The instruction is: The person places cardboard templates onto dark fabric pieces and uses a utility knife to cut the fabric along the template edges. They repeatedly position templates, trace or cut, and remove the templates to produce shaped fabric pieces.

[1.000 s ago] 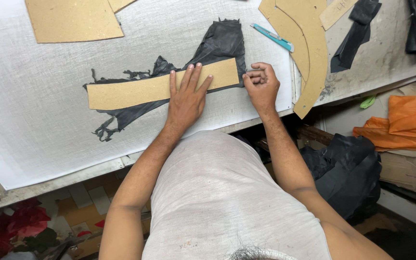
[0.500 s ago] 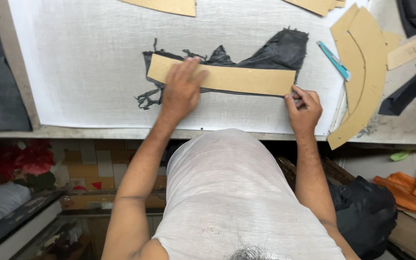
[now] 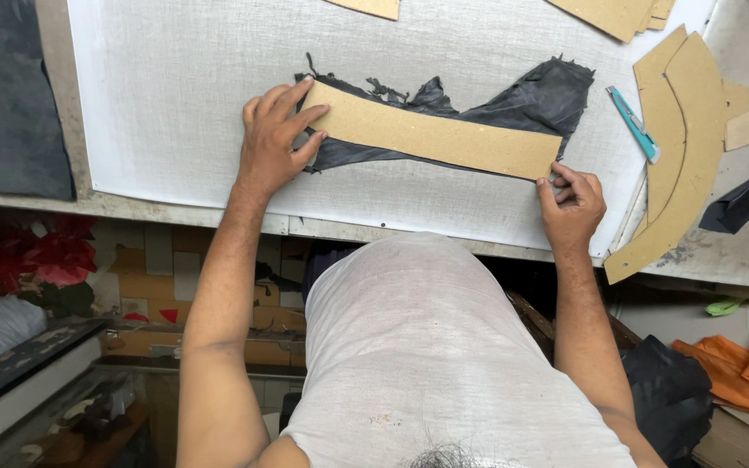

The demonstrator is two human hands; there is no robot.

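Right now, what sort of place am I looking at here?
Probably a small tailoring or leather-goods cutting workshop: a cardboard pattern strip pressed on dark material, curved cardboard templates beside it, and a teal utility knife on the white cutting table.

**Cardboard strip laid over dark fabric**

Under your left hand [image 3: 272,139] lies a long, narrow tan cardboard strip [image 3: 431,137], flat and slanting down towards your right hand [image 3: 572,204]. Your left fingers press its near end; your right fingertips pinch at its far end. Beneath it lies a ragged scrap of dark grey fabric [image 3: 537,97], crumpled, showing beyond both long edges of the strip.
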